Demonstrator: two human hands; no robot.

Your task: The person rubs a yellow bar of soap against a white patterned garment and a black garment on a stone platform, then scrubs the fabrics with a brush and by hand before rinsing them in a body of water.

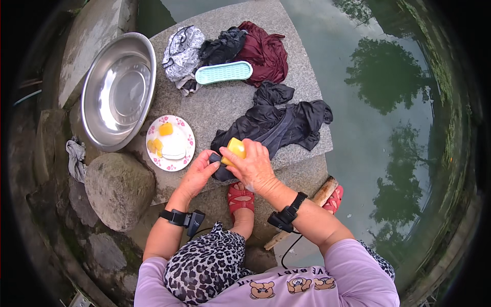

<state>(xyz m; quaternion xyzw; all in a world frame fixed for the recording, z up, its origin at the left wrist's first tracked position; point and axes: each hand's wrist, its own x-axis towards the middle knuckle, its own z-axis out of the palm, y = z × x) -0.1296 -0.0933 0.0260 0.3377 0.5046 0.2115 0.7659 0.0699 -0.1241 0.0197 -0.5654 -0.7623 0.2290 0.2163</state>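
Note:
A wet black garment [264,122] lies spread on the granite slab in front of me. Its near edge is pinched between the thumb and fingers of my left hand [198,170]. My right hand [253,163] grips a yellow bar of soap [234,151], which is against or just above the cloth beside my left fingertips. Part of the soap is hidden by my right fingers. To the left of my hands, a floral-rimmed plate [171,165] carries a white lump [173,144] and several yellow soap pieces [165,129].
A steel basin [119,92] stands at the left, tilted, above a boulder [119,192]. A light-blue scrubbing brush [224,73] rests against a maroon garment [266,53], a black cloth [222,48] and a patterned cloth [183,51]. Water [326,57] borders the slab's right edge.

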